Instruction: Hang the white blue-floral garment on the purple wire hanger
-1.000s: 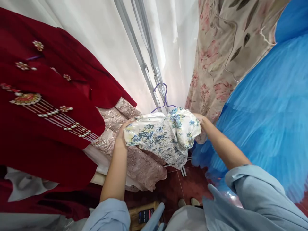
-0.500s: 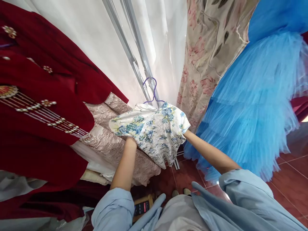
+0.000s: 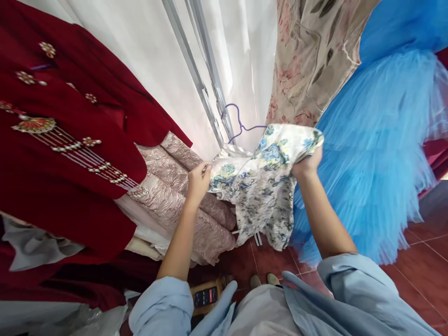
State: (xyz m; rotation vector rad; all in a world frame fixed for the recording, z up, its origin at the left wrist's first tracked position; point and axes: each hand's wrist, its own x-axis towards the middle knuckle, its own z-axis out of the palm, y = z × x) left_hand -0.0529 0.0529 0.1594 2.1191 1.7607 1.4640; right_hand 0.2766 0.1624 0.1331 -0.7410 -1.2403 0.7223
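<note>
A small white blouse (image 3: 266, 182) with blue and green flowers hangs on a purple hanger (image 3: 241, 126) in the middle of the view. The hanger's hook is up by the metal poles, and its arms run into the neckline. My left hand (image 3: 200, 181) is closed on the edge of the left sleeve, thumb and fingers pressed together. At the other side my right hand (image 3: 308, 164) grips the right sleeve, with the fingers partly hidden by the cloth. Between both hands the blouse is spread, its lower hem hanging loose and wrinkled.
Dark red garments (image 3: 94, 93) with beads hang at left beside a pink textured skirt (image 3: 168, 186). A blue tulle dress (image 3: 378, 154) and a floral beige cloth (image 3: 297, 70) hang at right. Metal poles (image 3: 206, 88) stand before white curtains. Below lies a phone (image 3: 206, 297) on a wooden stool.
The blouse and hanger have shifted right and tilted. My right hand has moved right and up, out from under the sleeve; my left hand has come into sight at the left sleeve's edge.
</note>
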